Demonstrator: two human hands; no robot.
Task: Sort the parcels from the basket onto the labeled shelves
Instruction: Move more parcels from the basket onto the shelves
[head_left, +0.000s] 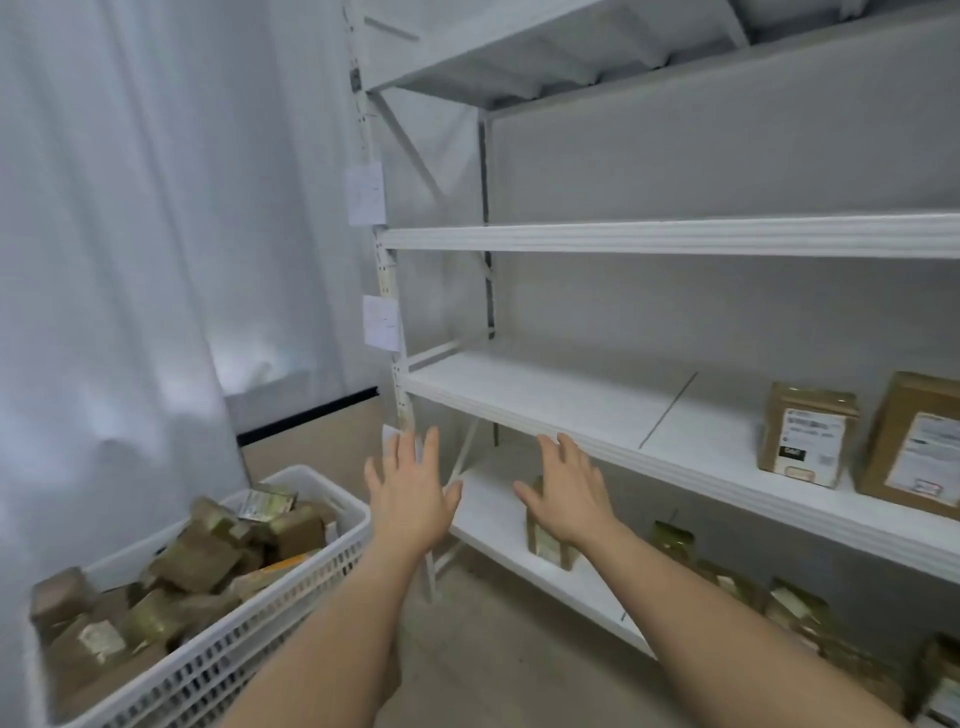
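Reaching toward the shelves (649, 410), I see my left hand (410, 491) and right hand (569, 493) spread, holding nothing; parcels (208, 556) fill the basket (249, 649) at eight o'clock.

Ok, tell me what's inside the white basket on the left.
The white basket is heaped with brown cardboard parcels, some showing white labels, plus one orange-edged packet. Whatever lies lower in the heap is covered by the top parcels and the basket wall.
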